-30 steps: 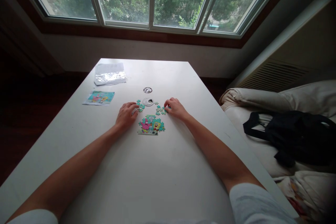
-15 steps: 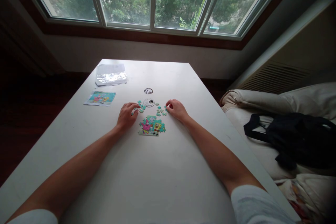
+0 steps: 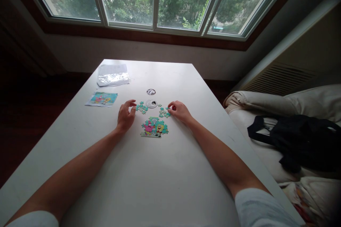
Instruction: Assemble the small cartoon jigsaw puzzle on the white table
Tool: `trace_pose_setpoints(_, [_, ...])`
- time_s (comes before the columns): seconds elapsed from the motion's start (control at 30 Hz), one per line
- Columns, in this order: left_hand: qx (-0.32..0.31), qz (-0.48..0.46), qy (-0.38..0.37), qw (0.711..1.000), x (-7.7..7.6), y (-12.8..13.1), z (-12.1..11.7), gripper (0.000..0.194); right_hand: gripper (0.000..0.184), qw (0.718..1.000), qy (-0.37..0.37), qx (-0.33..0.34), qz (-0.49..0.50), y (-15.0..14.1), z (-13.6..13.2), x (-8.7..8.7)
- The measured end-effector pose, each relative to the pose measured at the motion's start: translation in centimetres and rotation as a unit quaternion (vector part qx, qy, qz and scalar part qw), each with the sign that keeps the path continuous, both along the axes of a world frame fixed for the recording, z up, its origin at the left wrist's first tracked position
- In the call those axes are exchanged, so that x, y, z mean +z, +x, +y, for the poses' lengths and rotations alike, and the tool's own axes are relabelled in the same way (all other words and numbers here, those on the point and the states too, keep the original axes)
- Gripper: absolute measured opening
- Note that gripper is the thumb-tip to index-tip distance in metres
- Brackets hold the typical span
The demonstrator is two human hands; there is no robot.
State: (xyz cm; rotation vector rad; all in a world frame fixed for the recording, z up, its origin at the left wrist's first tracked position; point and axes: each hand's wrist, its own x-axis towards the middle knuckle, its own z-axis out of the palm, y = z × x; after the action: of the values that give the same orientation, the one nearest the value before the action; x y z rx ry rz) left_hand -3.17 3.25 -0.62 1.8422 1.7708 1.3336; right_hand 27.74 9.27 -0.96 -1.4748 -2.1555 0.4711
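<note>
A partly joined jigsaw puzzle (image 3: pixel 154 127) with cartoon figures lies on the table in front of me. Beyond its left corner is a loose heap of teal puzzle pieces (image 3: pixel 142 108). My left hand (image 3: pixel 126 115) rests just left of that heap, thumb and fingers apart with nothing between them. Another group of loose pieces (image 3: pixel 163 112) lies to the right. At its edge, my right hand (image 3: pixel 180 111) has thumb and forefinger curled together on a small teal puzzle piece, mostly hidden by the fingertips.
Two round discs, a pale one (image 3: pixel 151 104) and a smaller dark-rimmed one (image 3: pixel 151 92), lie beyond the pieces. A picture sheet (image 3: pixel 102 99) and a clear plastic bag with papers (image 3: pixel 113 75) are at the left. Right of the white table (image 3: pixel 160 177), a dark bag (image 3: pixel 303 142) lies on a sofa.
My left hand has drawn back leftward from the left heap, its fingers lifting off and uncovering more pieces. My right hand has stayed nearly still by the right group.
</note>
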Motion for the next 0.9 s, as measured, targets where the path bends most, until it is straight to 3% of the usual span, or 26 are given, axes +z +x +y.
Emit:
trace_pose_setpoints(0.1, [-0.061,0.032,0.018,0.997,0.2,0.4,-0.4,0.021,0.010,1.000,0.021,0.008,-0.017,0.0,-0.1,-0.2])
trace_pose_setpoints(0.2, [-0.201,0.104,0.047,0.973,0.7,1.7,-1.9,0.023,0.009,0.999,0.034,0.014,-0.031,-0.1,-0.3,-0.2])
trace_pose_setpoints(0.3, [-0.356,0.237,0.059,0.902,1.3,3.5,-3.9,0.022,0.009,0.999,0.036,0.016,-0.038,-0.2,-0.4,-0.1])
trace_pose_setpoints(0.37, [-0.402,0.303,0.068,0.861,1.7,4.6,-5.0,0.022,0.010,0.999,0.028,0.016,-0.044,-0.4,-0.4,0.1])
trace_pose_setpoints(0.47, [-0.405,0.353,0.079,0.840,2.0,5.5,-6.0,0.020,0.009,0.997,0.010,0.018,-0.068,-0.5,-0.4,0.5])
trace_pose_setpoints(0.63, [-0.380,0.359,0.075,0.849,1.8,5.4,-6.0,0.020,0.006,0.995,-0.006,0.028,-0.099,-0.5,-0.3,0.8])
trace_pose_setpoints(0.9, [-0.405,0.328,0.066,0.851,1.2,5.1,-5.6,0.026,0.011,0.994,0.001,0.046,-0.104,-0.3,-0.4,0.7])
